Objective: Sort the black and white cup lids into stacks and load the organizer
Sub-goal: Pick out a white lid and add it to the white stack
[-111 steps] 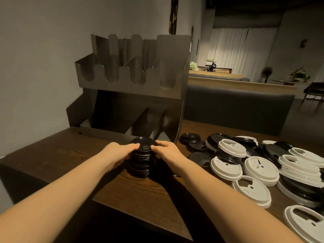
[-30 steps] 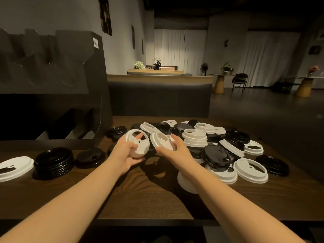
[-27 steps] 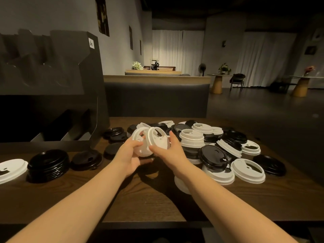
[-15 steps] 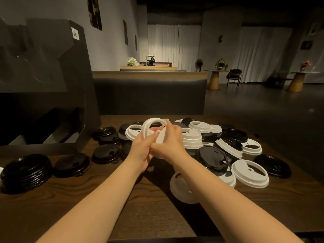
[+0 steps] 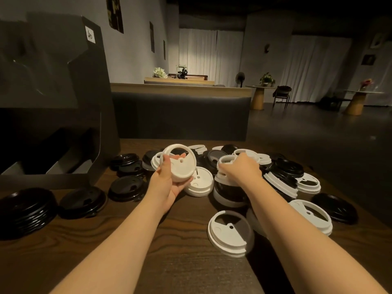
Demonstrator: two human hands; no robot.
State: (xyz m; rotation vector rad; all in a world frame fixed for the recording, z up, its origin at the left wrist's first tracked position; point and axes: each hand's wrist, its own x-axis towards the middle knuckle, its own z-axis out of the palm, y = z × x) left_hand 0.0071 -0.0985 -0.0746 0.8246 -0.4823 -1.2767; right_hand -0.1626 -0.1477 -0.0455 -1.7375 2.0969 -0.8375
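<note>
While left hand (image 5: pixel 167 183) grips white lids (image 5: pixel 180 164), right hand (image 5: pixel 239 168) clasps one amid the pile (image 5: pixel 282 177).

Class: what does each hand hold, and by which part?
Left hand holds stacked white lids by the rim. Right hand grips a white lid atop the pile, by its edge.
</note>
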